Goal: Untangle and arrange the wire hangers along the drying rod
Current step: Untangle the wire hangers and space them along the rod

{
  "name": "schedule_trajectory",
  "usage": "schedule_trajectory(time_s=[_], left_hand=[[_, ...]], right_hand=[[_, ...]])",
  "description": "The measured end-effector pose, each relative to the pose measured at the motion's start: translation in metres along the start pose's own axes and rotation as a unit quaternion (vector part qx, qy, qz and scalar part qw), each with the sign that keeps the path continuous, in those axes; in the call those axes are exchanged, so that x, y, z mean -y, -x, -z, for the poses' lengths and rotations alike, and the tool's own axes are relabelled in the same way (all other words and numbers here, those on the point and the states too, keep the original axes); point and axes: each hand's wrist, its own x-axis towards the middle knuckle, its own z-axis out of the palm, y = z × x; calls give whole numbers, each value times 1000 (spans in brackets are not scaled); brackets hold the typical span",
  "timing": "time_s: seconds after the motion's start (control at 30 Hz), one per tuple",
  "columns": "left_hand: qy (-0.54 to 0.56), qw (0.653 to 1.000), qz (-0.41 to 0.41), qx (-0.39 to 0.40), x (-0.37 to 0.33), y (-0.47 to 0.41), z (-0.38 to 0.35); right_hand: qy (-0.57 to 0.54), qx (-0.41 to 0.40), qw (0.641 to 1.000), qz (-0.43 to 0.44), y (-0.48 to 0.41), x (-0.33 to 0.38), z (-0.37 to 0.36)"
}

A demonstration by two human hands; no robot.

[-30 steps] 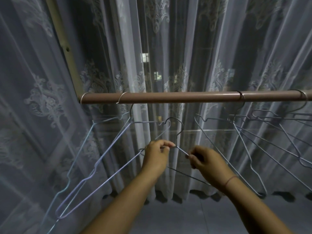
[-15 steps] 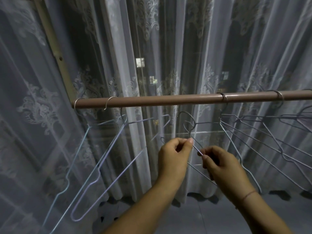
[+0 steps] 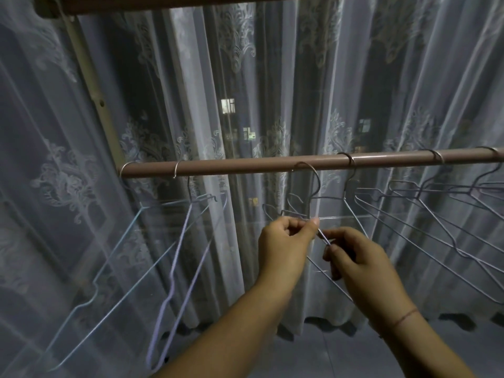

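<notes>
A brown drying rod runs across the middle of the view. My left hand pinches the upper wire of a grey wire hanger, whose hook reaches up to the rod near its middle. My right hand grips the same hanger's sloping arm just below and to the right. A pale blue hanger and a lilac hanger hang from the rod's left end. Several grey hangers hang overlapping on the right part of the rod.
A sheer patterned curtain hangs right behind the rod, with a dark window behind it. A pale upright post stands at the left, meeting the rod's end. A second brown bar crosses the top edge. Grey floor lies below.
Both hands have lifted the grey hanger up and to the right; its hook now reaches the rod. The camera has tilted upward, bringing the upper bar into view.
</notes>
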Motion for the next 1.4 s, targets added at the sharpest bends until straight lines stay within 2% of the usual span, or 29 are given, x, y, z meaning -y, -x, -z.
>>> schedule_trajectory(time_s=[0.13, 0.3, 0.47, 0.57, 0.67, 0.8, 0.9, 1.0, 1.2, 1.3, 1.4], left_hand=[[3, 1000, -2, -18, -11, -17, -3], [16, 999, 41, -30, -15, -39, -4], [-1, 997, 70, -22, -2, -40, 1], [-19, 998, 61, -11, -3, -37, 6], [-65, 997, 30, -10, -8, -28, 19], [-86, 996, -27, -25, -15, -12, 52], [-106, 993, -44, -30, -16, -5, 76], [-92, 996, -13, -2, -14, -4, 90], [-22, 999, 26, -18, -2, -11, 101], [2, 999, 45, -21, 4, -11, 97], [-21, 999, 27, -16, 5, -7, 98]], right_hand=[[-3, 4, 1000, 7, -15, 14, -3], [33, 11, 999, -8, -35, 17, -14], [68, 26, 997, -37, -38, 5, -23], [83, 23, 996, -38, -37, 0, -24], [115, -9, 993, -1, -33, 2, -23], [103, -73, 986, 111, -15, 22, -27], [101, -61, 978, 169, 1, 38, -49], [105, -14, 980, 170, 7, 44, -73], [79, 30, 986, 143, 1, 42, -98], [82, 21, 988, 129, -3, 36, -100], [99, 8, 986, 134, -2, 37, -96]])
